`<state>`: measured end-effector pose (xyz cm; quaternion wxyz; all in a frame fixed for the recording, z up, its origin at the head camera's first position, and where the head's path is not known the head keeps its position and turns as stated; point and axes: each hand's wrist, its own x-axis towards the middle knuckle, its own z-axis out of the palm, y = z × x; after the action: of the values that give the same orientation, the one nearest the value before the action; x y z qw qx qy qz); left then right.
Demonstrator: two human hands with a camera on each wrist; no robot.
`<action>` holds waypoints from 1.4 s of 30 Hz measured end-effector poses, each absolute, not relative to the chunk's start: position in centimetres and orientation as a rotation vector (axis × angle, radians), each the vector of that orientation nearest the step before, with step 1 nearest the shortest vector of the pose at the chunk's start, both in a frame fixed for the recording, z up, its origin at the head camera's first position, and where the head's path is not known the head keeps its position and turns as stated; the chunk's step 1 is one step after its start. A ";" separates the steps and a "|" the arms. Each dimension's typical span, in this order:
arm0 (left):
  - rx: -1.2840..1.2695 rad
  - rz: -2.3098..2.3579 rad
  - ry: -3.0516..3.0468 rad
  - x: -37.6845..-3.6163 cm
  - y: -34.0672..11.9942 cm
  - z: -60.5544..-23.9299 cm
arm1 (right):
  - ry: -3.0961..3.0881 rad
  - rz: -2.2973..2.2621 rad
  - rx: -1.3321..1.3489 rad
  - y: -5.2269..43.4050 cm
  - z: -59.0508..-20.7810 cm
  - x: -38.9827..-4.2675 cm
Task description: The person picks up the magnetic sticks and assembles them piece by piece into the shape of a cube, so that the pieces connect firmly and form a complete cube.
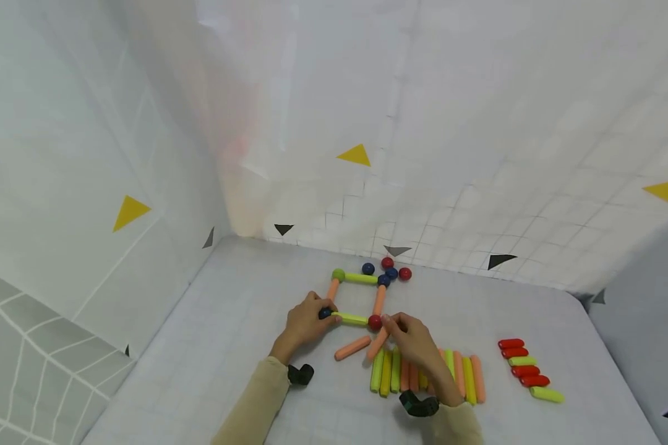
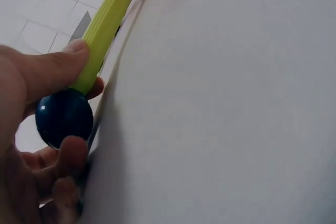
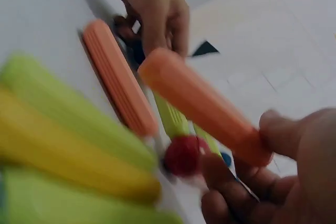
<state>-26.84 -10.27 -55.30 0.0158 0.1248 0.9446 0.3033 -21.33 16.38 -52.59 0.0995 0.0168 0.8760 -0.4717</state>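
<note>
A square frame of ridged sticks and balls lies on the table. My left hand [image 1: 307, 320] grips its near left corner. Thumb and a finger pinch the yellow-green stick [image 2: 105, 38], while other fingers curl beside the dark blue ball [image 2: 65, 118]. A red ball [image 1: 375, 322] joins that stick's other end. My right hand [image 1: 414, 339] pinches an orange stick [image 3: 205, 106] by one end, raised near the red ball. At the far corners sit a green ball [image 1: 338, 274] and a blue ball [image 1: 384, 280]. Another orange stick [image 1: 352, 348] lies loose between the hands.
Loose red and blue balls, among them a red ball [image 1: 404, 274], lie beyond the frame near the back wall. A row of yellow, green and orange sticks [image 1: 386, 373] runs under my right forearm. Short red and yellow-green sticks [image 1: 526, 371] lie at the right.
</note>
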 end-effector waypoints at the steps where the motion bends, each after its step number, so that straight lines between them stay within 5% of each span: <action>1: 0.382 0.942 2.942 -26.8 -10.1 -55.3 | 2.584 -1.403 0.051 16.7 -52.4 -21.4; 16: 0.499 0.918 2.923 -26.1 -6.5 -55.1 | 2.471 -1.446 -0.105 19.1 -52.4 -21.7; 32: 0.632 1.031 2.684 -26.8 -6.9 -54.9 | 2.653 -1.470 0.354 22.2 -52.6 -22.2; 42: 0.749 1.120 2.606 -27.7 -7.5 -55.4 | 2.494 -1.537 0.133 21.8 -53.6 -23.3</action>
<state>-27.68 -7.54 -55.38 0.1036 0.2540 0.8836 0.3795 -23.30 21.78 -53.61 0.1043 0.0450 0.8459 -0.5212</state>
